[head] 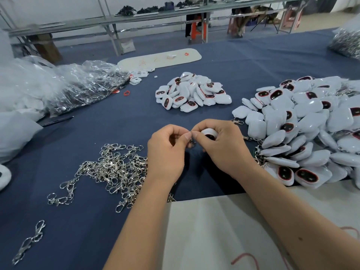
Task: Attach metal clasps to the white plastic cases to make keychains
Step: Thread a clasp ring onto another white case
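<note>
Blue tablecloth [97, 133], case piles [192, 92], bagged clasps [87, 84]

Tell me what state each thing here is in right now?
Left hand: pinches a metal clasp.
Right hand: grips a white case.
Clasp heap: loose, tangled.
Middle case pile: no clasps visible.
Right case pile: clasps showing at its edge.

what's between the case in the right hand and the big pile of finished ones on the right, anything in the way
Nothing visible. The right hand holds the white case while the left hand pinches the clasp at it. Between them and the finished pile lies only bare blue cloth.
</note>
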Available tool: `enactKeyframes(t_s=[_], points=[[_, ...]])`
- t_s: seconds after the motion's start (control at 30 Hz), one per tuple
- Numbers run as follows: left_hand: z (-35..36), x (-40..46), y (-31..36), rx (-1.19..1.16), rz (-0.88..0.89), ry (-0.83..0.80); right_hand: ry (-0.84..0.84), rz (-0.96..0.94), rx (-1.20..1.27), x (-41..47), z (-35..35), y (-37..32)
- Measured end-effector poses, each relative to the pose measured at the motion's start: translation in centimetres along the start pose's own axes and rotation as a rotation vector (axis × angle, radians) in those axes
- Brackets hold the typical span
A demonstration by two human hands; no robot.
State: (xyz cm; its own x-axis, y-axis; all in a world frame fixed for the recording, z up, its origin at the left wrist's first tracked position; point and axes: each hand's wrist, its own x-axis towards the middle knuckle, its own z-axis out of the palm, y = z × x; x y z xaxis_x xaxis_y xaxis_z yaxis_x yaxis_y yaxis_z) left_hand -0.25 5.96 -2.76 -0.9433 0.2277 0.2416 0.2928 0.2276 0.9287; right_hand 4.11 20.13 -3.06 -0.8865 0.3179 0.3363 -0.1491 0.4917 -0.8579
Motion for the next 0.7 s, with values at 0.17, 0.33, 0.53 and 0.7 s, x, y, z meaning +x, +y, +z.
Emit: enactKeyframes(t_s=[0.17, 0.33, 0.53, 0.7], points=[[0.05, 0.14, -0.16, -0.004, -0.009, -0.014, 0.06, -0.125, -0.143, -0.21, 0.43, -0.17], [-0.28, 0.24, -0.19, -0.069, -0.004, -0.069, 0.077, -0.169, -0.145, -0.13, 0.24, -0.01], [-0.46, 0.27, -0.18, -0.233, -0.077, -0.081, 0.021, -0.191, -0.026, -0.33, 0.02, -0.45], [-0.63, 0.43, -0.44, -0.298, -0.121, -0.12, 0.033, -0.178, -0.019, -0.25, -0.2, -0.32]])
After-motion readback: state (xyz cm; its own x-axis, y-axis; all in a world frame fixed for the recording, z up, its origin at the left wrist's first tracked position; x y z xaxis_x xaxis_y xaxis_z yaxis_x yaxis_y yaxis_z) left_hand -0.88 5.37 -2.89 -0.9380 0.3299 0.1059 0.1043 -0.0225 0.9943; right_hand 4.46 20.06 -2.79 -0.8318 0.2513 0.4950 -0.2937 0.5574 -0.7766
